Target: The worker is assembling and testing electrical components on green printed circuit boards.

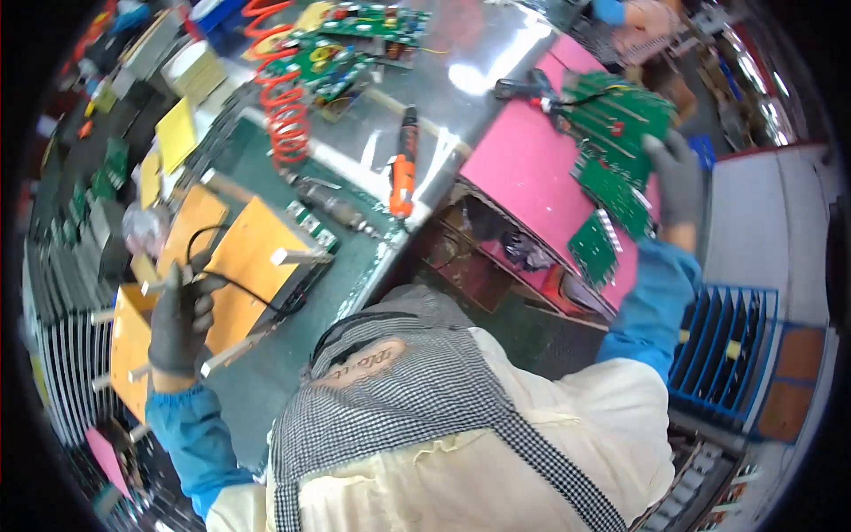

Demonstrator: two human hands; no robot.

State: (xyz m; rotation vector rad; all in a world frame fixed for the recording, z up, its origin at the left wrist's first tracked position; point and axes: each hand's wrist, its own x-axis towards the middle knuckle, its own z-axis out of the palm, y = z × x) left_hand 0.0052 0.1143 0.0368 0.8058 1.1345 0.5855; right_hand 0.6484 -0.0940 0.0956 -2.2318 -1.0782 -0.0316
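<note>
My left hand (pixel 182 324), in a grey glove, is closed with a thin black cable (pixel 241 285) at its fingertips. The cable loops over orange-yellow fixture boards (pixel 253 257) with pale bars. On the right, my gloved right hand (pixel 678 177) grips the edge of a large green circuit board (pixel 612 115); the fingers beneath are hidden. That board lies over a pink surface (pixel 514 160). Beside it are smaller green circuit boards, one nearer my sleeve (pixel 613 197) and one with a pale connector strip (pixel 594 248). A black-handled tool (pixel 523 89) touches the large board's left side.
An orange-and-black electric screwdriver (pixel 403 173) and a grey air tool (pixel 332 204) on a red coiled hose (pixel 282 106) lie ahead. Populated circuit boards (pixel 355 44) sit farther back. A blue rack (pixel 722 350) stands at right. Another person's hand (pixel 643 22) shows at the far right.
</note>
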